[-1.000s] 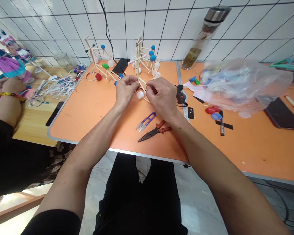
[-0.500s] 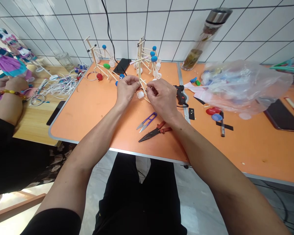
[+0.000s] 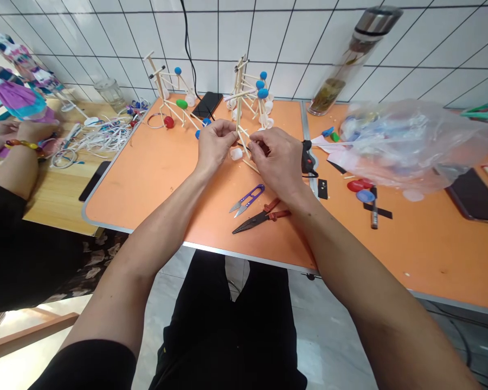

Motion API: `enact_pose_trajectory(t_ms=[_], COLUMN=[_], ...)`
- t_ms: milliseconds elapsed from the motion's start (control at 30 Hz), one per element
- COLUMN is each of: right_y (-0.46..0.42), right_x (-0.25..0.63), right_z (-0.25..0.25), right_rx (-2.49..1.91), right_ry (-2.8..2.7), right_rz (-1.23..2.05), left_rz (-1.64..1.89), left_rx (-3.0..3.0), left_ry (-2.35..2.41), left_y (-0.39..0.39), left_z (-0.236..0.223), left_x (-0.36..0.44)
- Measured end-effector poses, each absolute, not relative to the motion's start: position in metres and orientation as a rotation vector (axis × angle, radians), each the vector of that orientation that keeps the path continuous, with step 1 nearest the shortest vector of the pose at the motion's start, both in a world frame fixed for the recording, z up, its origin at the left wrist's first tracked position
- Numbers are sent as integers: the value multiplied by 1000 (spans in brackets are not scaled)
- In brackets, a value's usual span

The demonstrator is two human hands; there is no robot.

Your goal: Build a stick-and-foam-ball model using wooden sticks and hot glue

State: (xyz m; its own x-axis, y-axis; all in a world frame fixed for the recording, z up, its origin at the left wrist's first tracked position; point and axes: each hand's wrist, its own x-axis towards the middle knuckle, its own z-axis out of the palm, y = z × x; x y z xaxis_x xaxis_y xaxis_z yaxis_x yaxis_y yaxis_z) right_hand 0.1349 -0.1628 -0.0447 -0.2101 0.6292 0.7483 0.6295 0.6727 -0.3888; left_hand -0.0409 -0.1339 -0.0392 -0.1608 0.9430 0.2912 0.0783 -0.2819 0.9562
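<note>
Stick frame [image 3: 239,108] of thin, pale wooden sticks, joined at angles, held up between both hands. Left hand [image 3: 216,143] closed, thumb and fingers pinching an upright stick. Right hand [image 3: 278,162] also closed, its fingertips [image 3: 254,147] gripping a slanted stick lower down, close to the left hand. A round white plastic cap [image 3: 236,154] sits on the frame just below the left hand; domed blue caps [image 3: 262,93] cluster at the far side.

Both forearms rest over the orange tabletop [image 3: 146,184], smooth-surfaced with a metal edge. Just below the hands lie thread snips [image 3: 247,197] with purple loop handles, beside long-bladed black shears [image 3: 260,221] with red-brown grips. Right of the right hand, a black hot glue gun [image 3: 308,158].

Farther out, a second stick frame [image 3: 165,89] with blue, green and red parts stands near a black phone [image 3: 207,104] by the white tile wall [image 3: 211,38]. A crumpled clear plastic bag [image 3: 415,146] lies on the right, with red and blue caps [image 3: 360,189] and a marker [image 3: 374,208] near it. A tall glass bottle [image 3: 341,65] lies tilted behind the bag.

On the left, a co-worker's hands [image 3: 24,132], one wrist in a bead bracelet, sit over a wooden table [image 3: 61,197], near tangled white strips [image 3: 101,138].
</note>
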Motion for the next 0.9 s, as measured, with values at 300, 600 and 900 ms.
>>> enact_pose_trajectory(t_ms=[300,600,900], right_y=[-161,-161,-158], right_x=[135,133,133], right_z=[-47,-47,-50], right_rx=[-978,-964,-989], right_ry=[-1918,-1914,-1894], right_rz=[-5,-29,29], left_rz=[1550,1549,1540], left_rx=[1402,1402,1364], left_ry=[1215,1194,1210], left_y=[-130,-128,-133], left_z=[-43,-44,-39], left_x=[-44,-44,-42])
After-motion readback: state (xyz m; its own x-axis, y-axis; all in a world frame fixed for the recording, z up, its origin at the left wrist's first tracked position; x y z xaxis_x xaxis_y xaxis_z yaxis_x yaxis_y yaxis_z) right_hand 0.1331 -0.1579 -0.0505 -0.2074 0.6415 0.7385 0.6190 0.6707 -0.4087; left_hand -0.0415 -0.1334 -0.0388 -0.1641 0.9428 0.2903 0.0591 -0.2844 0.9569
